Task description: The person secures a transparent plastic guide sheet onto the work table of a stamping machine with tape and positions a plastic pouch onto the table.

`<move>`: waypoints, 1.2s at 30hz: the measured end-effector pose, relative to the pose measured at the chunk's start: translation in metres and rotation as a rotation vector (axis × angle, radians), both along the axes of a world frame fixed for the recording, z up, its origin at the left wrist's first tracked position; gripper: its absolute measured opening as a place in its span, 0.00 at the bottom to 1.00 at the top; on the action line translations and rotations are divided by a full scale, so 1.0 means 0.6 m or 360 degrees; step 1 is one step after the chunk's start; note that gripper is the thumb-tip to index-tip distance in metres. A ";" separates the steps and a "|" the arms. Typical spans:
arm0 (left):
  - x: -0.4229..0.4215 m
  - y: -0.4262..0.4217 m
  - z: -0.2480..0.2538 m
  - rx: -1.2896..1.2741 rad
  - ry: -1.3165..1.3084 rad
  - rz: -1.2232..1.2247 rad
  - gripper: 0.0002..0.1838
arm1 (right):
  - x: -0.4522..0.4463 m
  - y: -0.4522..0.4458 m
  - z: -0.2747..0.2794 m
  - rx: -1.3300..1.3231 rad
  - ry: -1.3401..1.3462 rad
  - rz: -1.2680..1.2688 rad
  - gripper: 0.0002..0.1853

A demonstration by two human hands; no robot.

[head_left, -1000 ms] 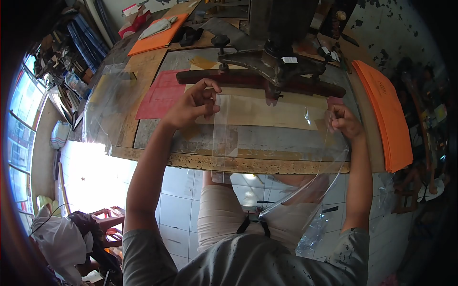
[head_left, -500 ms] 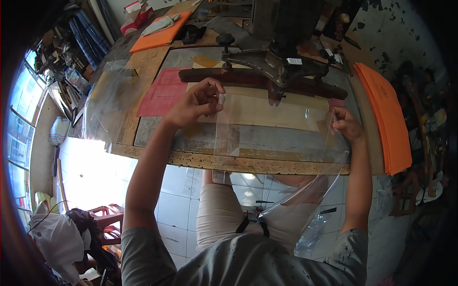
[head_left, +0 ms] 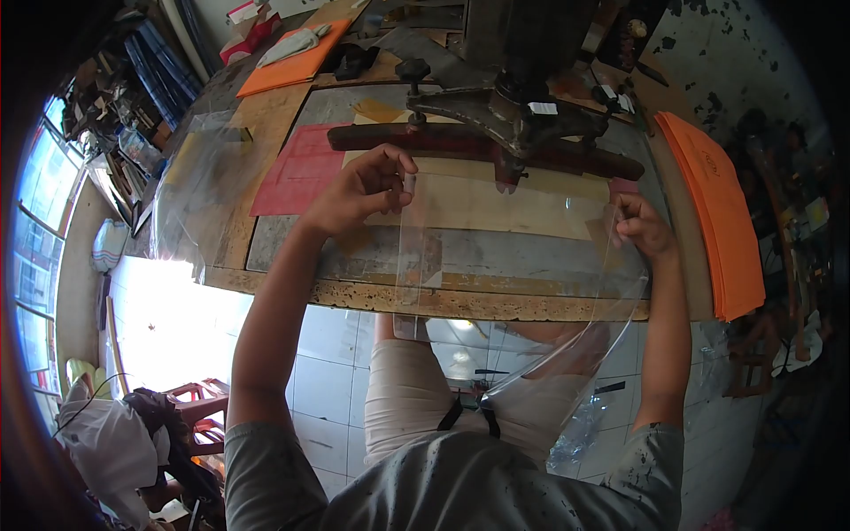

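A clear plastic sheet [head_left: 513, 274] hangs between my two hands, in front of the machine's dark red bar and over the table's front edge. My left hand [head_left: 370, 190] pinches its upper left corner between thumb and fingers. On the other side, my right hand [head_left: 641, 227] has its fingers curled on the sheet's right edge. The lower part of the sheet droops towards my lap. Behind it, the red bar [head_left: 584, 160] spans a pale yellow board [head_left: 505, 205] on the grey metal plate [head_left: 354, 258]. Red sheet material [head_left: 292, 173] lies left of my left hand.
Orange sheets [head_left: 713, 212] are stacked at the table's right edge. Another orange stack [head_left: 266, 80] bears a grey cloth at the back left. Clear plastic [head_left: 190, 199] covers the table's left side. A red stool [head_left: 199, 411] stands at lower left. The press column [head_left: 522, 44] rises at the back.
The view has shifted slightly. My left hand has moved very slightly to the right against the sheet's corner; both hands keep their grip.
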State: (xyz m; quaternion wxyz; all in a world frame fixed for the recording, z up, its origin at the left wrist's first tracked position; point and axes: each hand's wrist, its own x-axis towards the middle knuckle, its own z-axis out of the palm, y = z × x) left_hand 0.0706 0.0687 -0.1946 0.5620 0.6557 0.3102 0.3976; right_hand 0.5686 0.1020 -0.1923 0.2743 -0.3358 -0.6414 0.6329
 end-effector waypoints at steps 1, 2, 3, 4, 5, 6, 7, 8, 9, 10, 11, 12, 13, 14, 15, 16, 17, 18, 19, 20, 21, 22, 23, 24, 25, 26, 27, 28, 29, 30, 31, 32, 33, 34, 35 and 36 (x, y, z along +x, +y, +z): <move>0.000 0.000 0.000 -0.0001 -0.0009 -0.0010 0.19 | -0.001 -0.001 0.001 -0.0003 -0.0003 -0.0002 0.15; 0.000 0.000 -0.001 -0.0004 0.0006 -0.0009 0.19 | -0.001 -0.002 0.001 -0.0005 0.0001 -0.0005 0.15; 0.000 -0.001 0.001 -0.0006 0.0021 -0.0008 0.19 | -0.002 -0.002 0.001 -0.0006 0.0005 -0.0009 0.15; 0.000 -0.001 0.004 -0.0008 0.0036 -0.0007 0.19 | -0.001 -0.002 0.001 -0.0006 0.0009 -0.0012 0.15; 0.001 -0.003 0.006 -0.0017 0.0040 -0.0004 0.19 | -0.001 -0.002 0.001 -0.0013 0.0018 -0.0007 0.15; 0.002 -0.005 0.010 -0.0026 0.0043 -0.0001 0.19 | -0.001 -0.001 0.001 -0.0019 0.0027 -0.0002 0.15; 0.004 -0.006 0.013 -0.0035 0.0046 0.0001 0.19 | 0.000 -0.001 0.001 -0.0024 0.0036 0.0003 0.15; 0.005 -0.007 0.015 -0.0054 0.0048 0.0018 0.19 | 0.000 0.000 0.001 -0.0015 0.0027 0.0004 0.15; 0.007 -0.008 0.016 -0.0075 0.0050 0.0034 0.20 | 0.000 0.001 0.000 -0.0007 0.0018 0.0005 0.15; 0.008 -0.009 0.015 -0.0098 0.0052 0.0049 0.20 | 0.000 0.000 -0.001 -0.0003 0.0010 0.0005 0.15; 0.008 -0.009 0.013 -0.0104 0.0050 0.0042 0.19 | -0.001 -0.001 -0.003 0.0013 0.0007 -0.0012 0.16; 0.005 -0.007 0.012 -0.0109 0.0049 0.0035 0.19 | -0.005 -0.003 -0.003 0.0029 0.0004 -0.0030 0.16; 0.003 -0.006 0.011 -0.0111 0.0047 0.0028 0.19 | -0.007 -0.004 -0.003 0.0048 0.0001 -0.0047 0.17; 0.001 -0.006 0.010 -0.0111 0.0057 0.0028 0.19 | -0.006 -0.004 -0.003 0.0029 0.0026 -0.0029 0.17; 0.000 -0.004 0.008 -0.0108 0.0064 0.0027 0.19 | -0.004 -0.003 -0.004 0.0012 0.0048 -0.0012 0.17; -0.001 -0.002 0.006 -0.0106 0.0070 0.0025 0.19 | -0.002 -0.003 -0.004 -0.0004 0.0069 0.0004 0.16; -0.001 -0.002 0.005 -0.0108 0.0061 0.0024 0.18 | -0.001 -0.002 -0.004 -0.0008 0.0089 0.0021 0.17; 0.000 -0.003 0.005 -0.0110 0.0052 0.0021 0.18 | -0.002 -0.002 -0.006 -0.0012 0.0109 0.0037 0.17; 0.000 -0.002 0.004 -0.0113 0.0045 0.0019 0.17 | -0.002 -0.002 -0.005 -0.0017 0.0130 0.0054 0.17; -0.001 0.000 0.001 -0.0107 0.0050 0.0013 0.18 | -0.003 -0.002 -0.004 -0.0007 0.0129 0.0063 0.17; -0.002 0.000 0.000 -0.0103 0.0056 0.0009 0.18 | -0.004 -0.002 -0.003 0.0000 0.0129 0.0075 0.17; -0.001 0.001 -0.002 -0.0100 0.0062 0.0006 0.19 | -0.006 -0.003 -0.003 0.0006 0.0129 0.0087 0.18; -0.001 0.001 -0.002 -0.0104 0.0087 0.0020 0.20 | -0.010 -0.004 -0.003 0.0011 0.0161 0.0087 0.18; 0.002 -0.001 0.003 -0.0108 0.0113 0.0034 0.21 | -0.014 -0.005 -0.003 0.0016 0.0195 0.0086 0.18; 0.004 -0.002 0.006 -0.0111 0.0139 0.0047 0.22 | -0.016 -0.005 -0.004 0.0022 0.0228 0.0085 0.18; 0.005 -0.002 0.005 -0.0108 0.0141 0.0057 0.22 | -0.015 -0.004 -0.002 0.0018 0.0213 0.0115 0.18; 0.007 -0.003 0.004 -0.0105 0.0142 0.0068 0.21 | -0.012 -0.003 -0.001 0.0014 0.0197 0.0144 0.19; 0.008 -0.003 0.002 -0.0104 0.0143 0.0077 0.21 | -0.011 -0.002 0.000 0.0008 0.0182 0.0173 0.19; 0.007 -0.002 0.001 -0.0116 0.0180 0.0073 0.20 | -0.010 -0.002 0.000 0.0011 0.0182 0.0173 0.19; 0.004 -0.001 0.000 -0.0129 0.0216 0.0068 0.20 | -0.010 -0.002 0.000 0.0011 0.0182 0.0172 0.19; 0.002 0.000 -0.001 -0.0142 0.0252 0.0063 0.20 | -0.010 -0.002 0.000 0.0012 0.0182 0.0172 0.19; 0.003 0.000 -0.001 -0.0125 0.0260 0.0068 0.19 | -0.010 -0.002 0.000 0.0012 0.0193 0.0180 0.18; 0.004 -0.003 0.003 -0.0108 0.0270 0.0072 0.19 | -0.012 -0.002 0.000 0.0012 0.0204 0.0189 0.18; 0.005 -0.003 0.005 -0.0088 0.0280 0.0077 0.18 | -0.013 -0.003 0.001 0.0014 0.0216 0.0198 0.18; 0.005 -0.003 0.004 -0.0127 0.0257 0.0069 0.18 | -0.015 -0.004 0.001 0.0021 0.0222 0.0178 0.18; 0.004 -0.003 0.000 -0.0167 0.0234 0.0063 0.18 | -0.017 -0.004 0.000 0.0027 0.0228 0.0160 0.19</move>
